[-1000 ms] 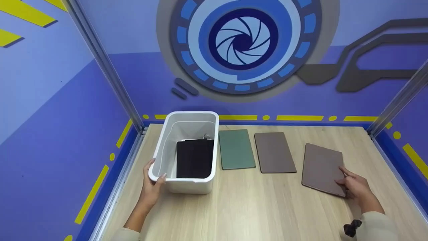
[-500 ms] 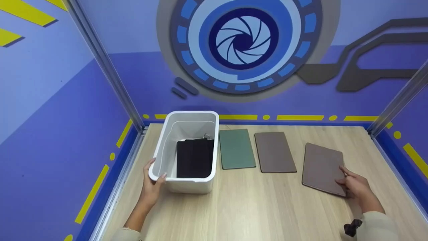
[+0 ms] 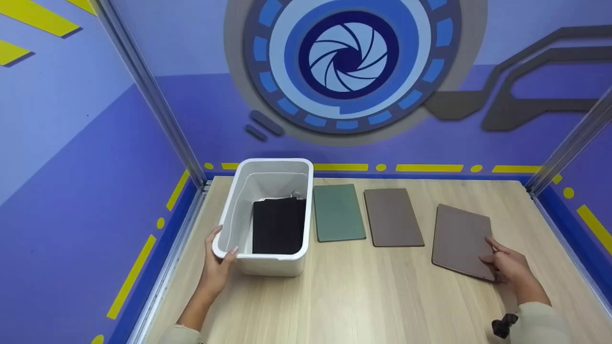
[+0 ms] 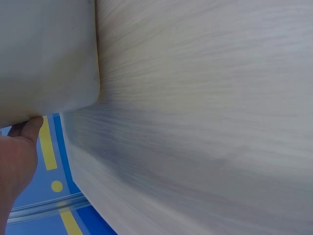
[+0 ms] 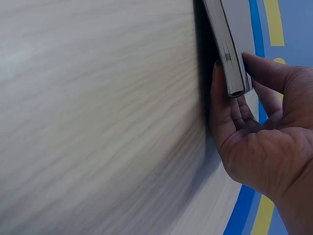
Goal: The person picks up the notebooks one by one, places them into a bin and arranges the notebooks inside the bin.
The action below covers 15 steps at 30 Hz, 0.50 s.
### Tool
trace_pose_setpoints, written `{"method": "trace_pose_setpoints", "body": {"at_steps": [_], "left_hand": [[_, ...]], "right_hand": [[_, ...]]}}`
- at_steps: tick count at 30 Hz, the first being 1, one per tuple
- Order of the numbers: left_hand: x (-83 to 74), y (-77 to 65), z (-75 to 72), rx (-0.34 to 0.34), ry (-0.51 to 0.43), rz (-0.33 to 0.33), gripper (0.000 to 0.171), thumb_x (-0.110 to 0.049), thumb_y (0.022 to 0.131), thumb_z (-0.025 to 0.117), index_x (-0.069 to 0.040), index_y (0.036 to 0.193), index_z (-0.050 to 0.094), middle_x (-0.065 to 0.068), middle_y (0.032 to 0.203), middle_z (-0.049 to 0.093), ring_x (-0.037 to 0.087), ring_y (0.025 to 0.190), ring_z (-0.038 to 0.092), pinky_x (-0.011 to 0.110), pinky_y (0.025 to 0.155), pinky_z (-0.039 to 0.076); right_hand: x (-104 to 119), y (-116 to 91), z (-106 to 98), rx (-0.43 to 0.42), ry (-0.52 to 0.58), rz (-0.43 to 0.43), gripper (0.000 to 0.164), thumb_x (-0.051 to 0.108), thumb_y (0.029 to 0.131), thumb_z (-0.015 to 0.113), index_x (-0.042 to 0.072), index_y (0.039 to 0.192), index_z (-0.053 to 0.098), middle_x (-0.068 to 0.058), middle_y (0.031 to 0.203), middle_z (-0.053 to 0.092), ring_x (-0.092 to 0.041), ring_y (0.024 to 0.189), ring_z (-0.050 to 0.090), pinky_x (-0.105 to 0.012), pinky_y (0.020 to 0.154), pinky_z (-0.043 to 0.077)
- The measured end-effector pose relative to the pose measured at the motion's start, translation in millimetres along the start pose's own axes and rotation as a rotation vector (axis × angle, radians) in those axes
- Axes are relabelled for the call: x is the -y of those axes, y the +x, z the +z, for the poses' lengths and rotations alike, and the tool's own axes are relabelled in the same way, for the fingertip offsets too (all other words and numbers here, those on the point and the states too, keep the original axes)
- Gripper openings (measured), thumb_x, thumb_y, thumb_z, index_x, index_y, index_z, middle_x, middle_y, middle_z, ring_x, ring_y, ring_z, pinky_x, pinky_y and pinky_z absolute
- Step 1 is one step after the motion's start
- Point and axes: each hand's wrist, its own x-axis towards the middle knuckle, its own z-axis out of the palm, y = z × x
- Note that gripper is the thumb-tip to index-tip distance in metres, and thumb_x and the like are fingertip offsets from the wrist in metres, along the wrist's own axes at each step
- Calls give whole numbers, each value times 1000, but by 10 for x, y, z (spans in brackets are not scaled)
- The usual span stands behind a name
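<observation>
At the near left corner of a white plastic bin, my left hand grips the rim, thumb over the front edge. Inside the bin lie black flat items, stacked. My right hand pinches the lower right corner of a brown notebook at the right of the table. In the right wrist view the notebook's page edge shows between thumb and fingers, that side raised off the wood. The left wrist view has the bin's outer wall with fingers against it.
A green notebook lies flat beside the bin, and a second brown notebook lies right of it. The wooden table is bounded by a blue back wall and side panels with metal posts.
</observation>
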Motion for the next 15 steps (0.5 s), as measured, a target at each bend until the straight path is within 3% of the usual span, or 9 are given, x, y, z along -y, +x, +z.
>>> {"method": "trace_pose_setpoints", "body": {"at_steps": [3, 5, 9, 15], "left_hand": [[-3, -3, 0, 0, 0, 3, 73, -3, 101, 61, -8, 163, 23, 25, 154, 43, 24, 128, 54, 16, 100, 45], [-3, -2, -2, 0, -1, -1, 73, -3, 101, 61, -9, 163, 23, 25, 155, 42, 22, 130, 54, 15, 102, 44], [1, 2, -10, 3, 4, -8, 73, -4, 101, 61, -9, 163, 23, 25, 156, 42, 22, 130, 53, 15, 103, 43], [-2, 1, -20, 3, 16, -19, 74, -6, 101, 62, -11, 164, 22, 24, 157, 41, 23, 131, 52, 15, 103, 42]], "right_hand": [[4, -7, -6, 7, -1, -4, 88, 22, 102, 64, 27, 168, 6, -28, 176, 5, -1, 94, 65, -30, 89, 59], [3, -3, -4, 3, 4, -3, 88, 22, 102, 64, 27, 168, 6, -29, 176, 12, -2, 94, 65, -24, 81, 57], [6, 8, -5, 4, -8, 1, 88, 24, 102, 65, 27, 168, 6, -32, 173, 19, -3, 95, 65, -24, 80, 57], [9, 25, -12, 7, -5, 23, 91, 26, 101, 67, 28, 168, 6, -30, 175, 14, -2, 95, 64, -23, 80, 57]]}}
